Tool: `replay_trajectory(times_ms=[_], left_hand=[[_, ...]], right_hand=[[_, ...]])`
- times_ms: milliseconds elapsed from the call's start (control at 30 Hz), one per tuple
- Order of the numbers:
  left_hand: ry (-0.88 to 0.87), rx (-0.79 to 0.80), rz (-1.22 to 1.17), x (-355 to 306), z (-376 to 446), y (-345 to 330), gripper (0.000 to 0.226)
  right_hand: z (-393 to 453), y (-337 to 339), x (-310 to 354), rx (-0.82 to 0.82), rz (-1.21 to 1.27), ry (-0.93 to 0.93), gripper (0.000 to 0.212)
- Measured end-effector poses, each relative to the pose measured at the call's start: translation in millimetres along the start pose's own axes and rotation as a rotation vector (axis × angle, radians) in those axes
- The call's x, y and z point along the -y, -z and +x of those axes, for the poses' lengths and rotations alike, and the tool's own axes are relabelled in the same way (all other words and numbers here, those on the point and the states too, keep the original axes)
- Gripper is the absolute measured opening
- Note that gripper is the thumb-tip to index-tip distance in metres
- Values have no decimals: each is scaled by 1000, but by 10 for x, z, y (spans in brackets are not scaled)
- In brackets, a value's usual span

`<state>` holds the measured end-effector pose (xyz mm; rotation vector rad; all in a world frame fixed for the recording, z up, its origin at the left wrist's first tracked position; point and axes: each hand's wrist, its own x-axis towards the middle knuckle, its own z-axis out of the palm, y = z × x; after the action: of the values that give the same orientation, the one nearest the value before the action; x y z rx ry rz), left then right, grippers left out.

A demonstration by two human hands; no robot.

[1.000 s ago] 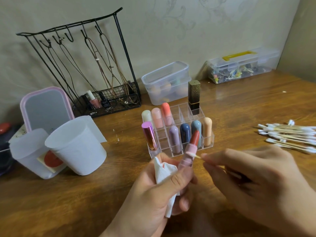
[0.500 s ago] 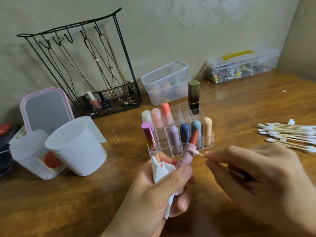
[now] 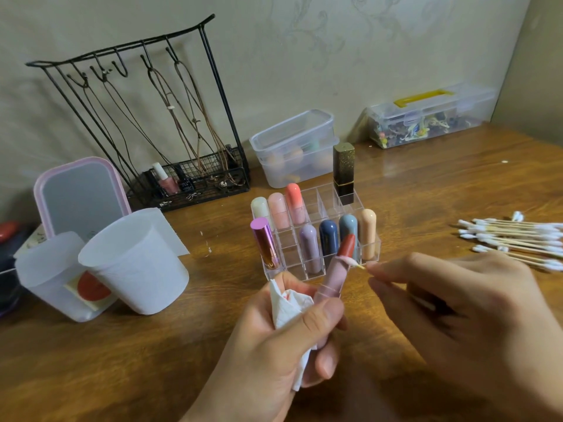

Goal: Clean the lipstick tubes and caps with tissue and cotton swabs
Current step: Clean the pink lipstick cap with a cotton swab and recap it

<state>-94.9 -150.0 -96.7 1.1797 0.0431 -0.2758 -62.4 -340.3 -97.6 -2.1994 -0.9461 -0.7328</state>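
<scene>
Two hands meet over the wooden table (image 3: 457, 184). The left hand (image 3: 274, 339) grasps an uncapped pink lipstick tube (image 3: 330, 278) together with a crumpled tissue (image 3: 288, 303); the right hand (image 3: 463, 315) pinches a cotton swab (image 3: 355, 264) by its stick. Over the last second the swab's tip has slid from beside the tube up to the rim just under the red bullet, now touching it, so I judge the wiping of this tube is under way. More swabs (image 3: 515, 239) lie well apart to the right, and capped lipsticks stand in the clear organizer (image 3: 323, 269) behind. No brand or writing is legible anywhere.
</scene>
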Motion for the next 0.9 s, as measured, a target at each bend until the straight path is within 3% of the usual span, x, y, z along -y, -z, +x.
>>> replay_trajectory(times_ms=[500,900], left_hand=[[-20,-30,68,-4,21,-1,55],[8,-20,-27,4,-15,-19,55]], right_hand=[[-1,-5,2,-3,7,25,4],[-5,16,6,8,-8,-8,4]])
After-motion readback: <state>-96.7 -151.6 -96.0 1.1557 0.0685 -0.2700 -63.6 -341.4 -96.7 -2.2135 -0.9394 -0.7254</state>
